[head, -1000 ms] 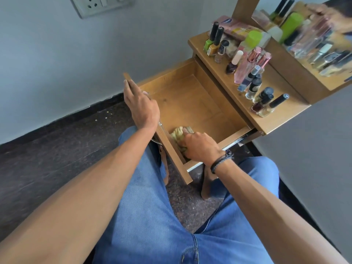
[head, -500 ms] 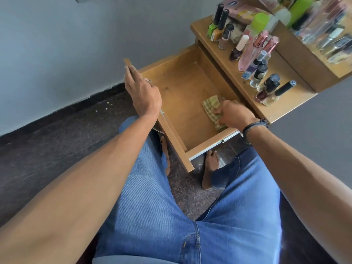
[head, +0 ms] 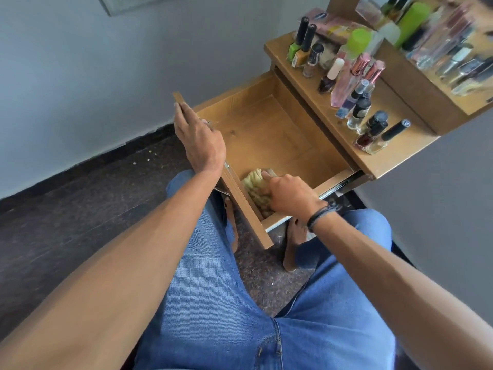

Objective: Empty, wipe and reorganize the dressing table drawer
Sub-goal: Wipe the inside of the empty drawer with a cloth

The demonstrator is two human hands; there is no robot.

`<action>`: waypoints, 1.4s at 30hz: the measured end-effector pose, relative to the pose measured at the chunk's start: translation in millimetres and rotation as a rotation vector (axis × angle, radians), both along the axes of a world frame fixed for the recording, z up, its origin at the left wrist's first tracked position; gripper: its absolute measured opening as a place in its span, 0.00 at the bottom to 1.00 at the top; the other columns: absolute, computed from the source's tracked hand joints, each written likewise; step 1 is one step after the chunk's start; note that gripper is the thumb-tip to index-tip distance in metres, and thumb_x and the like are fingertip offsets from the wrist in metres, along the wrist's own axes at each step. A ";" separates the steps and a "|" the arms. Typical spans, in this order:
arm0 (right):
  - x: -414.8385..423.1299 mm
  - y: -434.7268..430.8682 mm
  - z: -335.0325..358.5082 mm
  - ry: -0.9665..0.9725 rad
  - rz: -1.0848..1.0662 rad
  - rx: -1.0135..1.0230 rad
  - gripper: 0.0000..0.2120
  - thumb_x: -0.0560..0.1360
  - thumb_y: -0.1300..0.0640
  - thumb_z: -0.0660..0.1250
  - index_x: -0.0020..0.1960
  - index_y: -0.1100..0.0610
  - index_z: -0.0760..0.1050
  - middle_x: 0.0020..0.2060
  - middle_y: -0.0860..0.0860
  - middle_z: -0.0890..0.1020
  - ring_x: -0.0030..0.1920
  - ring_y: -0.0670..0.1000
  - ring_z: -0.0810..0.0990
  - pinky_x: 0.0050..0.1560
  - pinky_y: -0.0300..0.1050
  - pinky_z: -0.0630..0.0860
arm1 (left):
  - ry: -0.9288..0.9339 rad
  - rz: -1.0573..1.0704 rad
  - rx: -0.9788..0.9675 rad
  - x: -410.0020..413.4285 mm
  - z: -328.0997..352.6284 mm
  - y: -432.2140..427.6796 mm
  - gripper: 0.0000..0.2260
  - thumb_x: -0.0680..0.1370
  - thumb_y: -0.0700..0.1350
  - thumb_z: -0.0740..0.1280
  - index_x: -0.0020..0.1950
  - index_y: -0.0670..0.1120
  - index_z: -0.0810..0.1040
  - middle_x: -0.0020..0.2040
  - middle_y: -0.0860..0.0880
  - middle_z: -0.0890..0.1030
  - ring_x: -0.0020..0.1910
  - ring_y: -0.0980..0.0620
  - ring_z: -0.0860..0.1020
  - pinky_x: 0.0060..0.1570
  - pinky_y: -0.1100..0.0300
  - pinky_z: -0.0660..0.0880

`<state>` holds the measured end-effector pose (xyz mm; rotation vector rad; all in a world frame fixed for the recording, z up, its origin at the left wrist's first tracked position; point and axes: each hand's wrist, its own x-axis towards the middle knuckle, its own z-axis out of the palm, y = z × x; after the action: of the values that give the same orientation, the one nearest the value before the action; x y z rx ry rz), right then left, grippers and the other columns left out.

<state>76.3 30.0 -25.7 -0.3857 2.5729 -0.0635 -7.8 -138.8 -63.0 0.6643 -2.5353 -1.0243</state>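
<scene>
1. Though small labels show on the green nail-polish bottle (head: 294,51) and its neighbours, the print is too small and blurred to read; a pale mark on the black cap (head: 397,128) of the bottle nearest the table's end is just as illegible.
2. Cosmetics crowd the dressing table top (head: 394,162) — nail-polish bottles, a tall pink perfume bottle (head: 346,88), a lime-green capped bottle (head: 358,41) — and the mirror (head: 440,57) behind them repeats the row.
3. A wall socket (head: 128,2) sits at the upper edge on the grey wall, above a dark speckled floor (head: 80,204).
4. The person sits in blue jeans (head: 213,303), a bare foot (head: 292,247) on the floor under the drawer's near corner.
5. The drawer (head: 266,134) is pulled fully out, its wooden bottom bare apart from the cloth.
6. Its front panel (head: 246,212) hides part of the cloth and the right fingertips.
7. The left hand (head: 202,145) lies on the panel's top edge, fingers stretched straight along it — whether the thumb hooks round cannot be told.
8. The right hand (head: 290,196), a dark wristband (head: 321,213) at its wrist, has its fingers curled over a bunched yellow-green cloth (head: 254,186), gripping it against the drawer bottom in the near corner beside the front panel.
</scene>
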 end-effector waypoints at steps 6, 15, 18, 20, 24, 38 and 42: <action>-53.7 60.7 3.7 -0.073 -0.262 0.077 0.20 0.77 0.65 0.67 0.69 0.61 0.72 0.56 0.58 0.82 0.47 0.57 0.77 0.47 0.46 0.76 | 0.005 0.001 0.030 2.6 -0.4 0.2 0.25 0.84 0.37 0.55 0.81 0.38 0.54 0.82 0.44 0.55 0.79 0.45 0.56 0.76 0.56 0.58; -101.7 54.3 -27.8 -0.008 -0.262 -0.071 0.23 0.83 0.51 0.60 0.78 0.45 0.67 0.74 0.57 0.72 0.67 0.61 0.77 0.64 0.48 0.72 | 0.014 0.013 0.034 2.8 0.4 1.2 0.25 0.85 0.38 0.55 0.82 0.39 0.54 0.82 0.45 0.55 0.79 0.46 0.56 0.75 0.58 0.58; -125.6 25.5 -37.1 0.074 -0.194 -0.033 0.26 0.85 0.49 0.53 0.82 0.45 0.54 0.83 0.54 0.48 0.79 0.61 0.61 0.74 0.54 0.63 | 0.012 0.017 0.035 4.2 0.8 2.1 0.25 0.85 0.39 0.55 0.81 0.39 0.55 0.82 0.45 0.56 0.79 0.46 0.56 0.75 0.56 0.60; -137.2 7.7 -44.8 0.091 -0.212 -0.078 0.28 0.85 0.47 0.50 0.83 0.46 0.47 0.82 0.52 0.39 0.82 0.57 0.47 0.78 0.57 0.54 | 0.003 0.019 0.033 4.9 1.2 2.2 0.25 0.85 0.39 0.55 0.82 0.40 0.55 0.82 0.46 0.55 0.79 0.46 0.56 0.75 0.56 0.60; -139.5 -11.7 -64.8 0.178 -0.271 -0.137 0.28 0.85 0.44 0.48 0.83 0.44 0.45 0.83 0.51 0.40 0.82 0.54 0.41 0.78 0.60 0.47 | 0.011 0.019 0.044 4.9 3.2 1.4 0.25 0.85 0.39 0.55 0.82 0.41 0.55 0.82 0.47 0.55 0.79 0.46 0.56 0.74 0.56 0.59; -124.0 -39.4 -55.8 0.085 0.040 -0.189 0.21 0.85 0.44 0.50 0.77 0.39 0.65 0.82 0.45 0.54 0.80 0.53 0.55 0.76 0.60 0.58 | 0.012 0.007 0.058 3.8 0.5 0.9 0.25 0.85 0.39 0.55 0.82 0.40 0.55 0.82 0.46 0.55 0.79 0.45 0.55 0.76 0.55 0.57; -152.2 0.0 -44.4 0.177 -0.065 -0.203 0.23 0.86 0.48 0.49 0.80 0.41 0.59 0.82 0.47 0.51 0.82 0.53 0.51 0.79 0.59 0.53 | -0.002 0.011 0.074 5.0 4.4 2.0 0.25 0.85 0.40 0.54 0.82 0.41 0.54 0.82 0.47 0.54 0.80 0.47 0.54 0.75 0.55 0.59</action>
<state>-75.9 30.0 -70.1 -0.3974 2.7629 -0.3301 -2.7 -136.8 -58.6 0.6987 -2.5026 -1.1193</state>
